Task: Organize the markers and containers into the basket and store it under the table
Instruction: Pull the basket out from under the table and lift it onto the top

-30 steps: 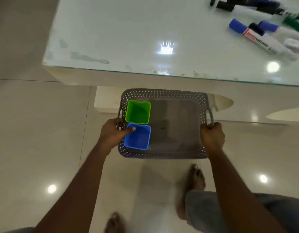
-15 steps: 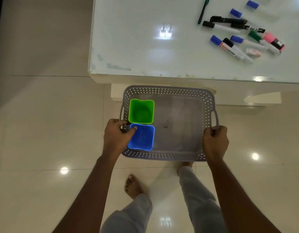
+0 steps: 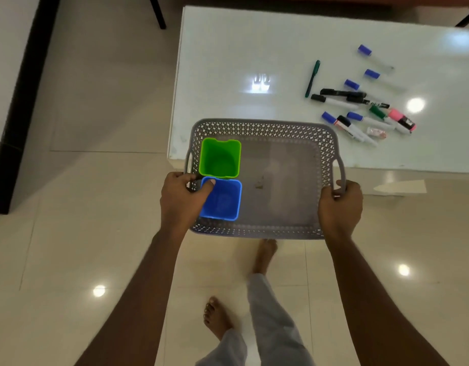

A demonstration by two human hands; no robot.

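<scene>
A grey perforated basket (image 3: 280, 231) is held up in the air at the near left corner of the white table (image 3: 228, 62). My left hand (image 3: 181, 199) grips its left handle, thumb over the rim of a blue container (image 3: 222, 199). My right hand (image 3: 339, 207) grips the right handle. A green container (image 3: 220, 158) stands behind the blue one, both empty, in the basket's left side. Several markers (image 3: 360, 109) with blue, black, green and pink caps lie scattered on the table's right part.
The floor (image 3: 69, 247) is glossy beige tile with light reflections. My bare feet (image 3: 217, 317) and light trousers show below the basket. A dark chair leg (image 3: 156, 11) stands beyond the table's far left corner; a black strip (image 3: 14, 114) runs along the left.
The basket has come up from the floor beneath the table to table-top height. The view has pulled back and up, so the whole table and all markers show.
</scene>
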